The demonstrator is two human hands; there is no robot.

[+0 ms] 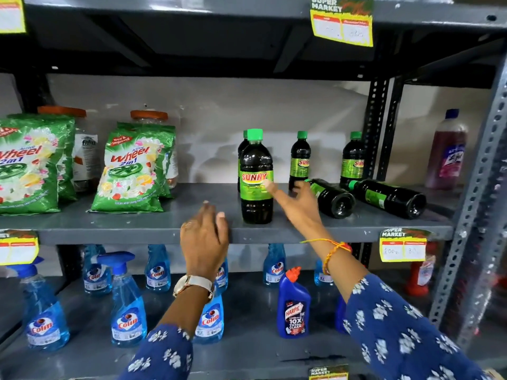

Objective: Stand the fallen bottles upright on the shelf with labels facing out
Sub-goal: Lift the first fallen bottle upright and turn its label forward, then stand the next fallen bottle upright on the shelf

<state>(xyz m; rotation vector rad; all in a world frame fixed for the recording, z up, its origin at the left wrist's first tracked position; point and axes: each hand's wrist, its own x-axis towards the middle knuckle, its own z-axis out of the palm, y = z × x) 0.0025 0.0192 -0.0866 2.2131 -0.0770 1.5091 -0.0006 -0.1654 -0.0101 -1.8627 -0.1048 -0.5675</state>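
On the grey middle shelf (137, 229) a dark Sunny bottle (256, 182) with a green cap stands upright near the front edge, label facing out, another upright bottle close behind it. Two more dark bottles (299, 160) (353, 160) stand at the back. Two fallen dark bottles lie on their sides, bases toward me: one (333, 198) in the middle, one (389, 197) further right. My right hand (297, 204) reaches between the front bottle and the nearer fallen one, fingers spread, holding nothing. My left hand (204, 237) hovers at the shelf's front edge, fingers apart, empty.
Green Wheel detergent packs (131, 174) and jars fill the shelf's left part. A purple bottle (448, 152) stands far right behind the perforated upright (477, 187). Blue Colin spray bottles (127, 303) and a Harpic bottle (293, 305) stand on the shelf below. Price tags (403, 246) hang on shelf edges.
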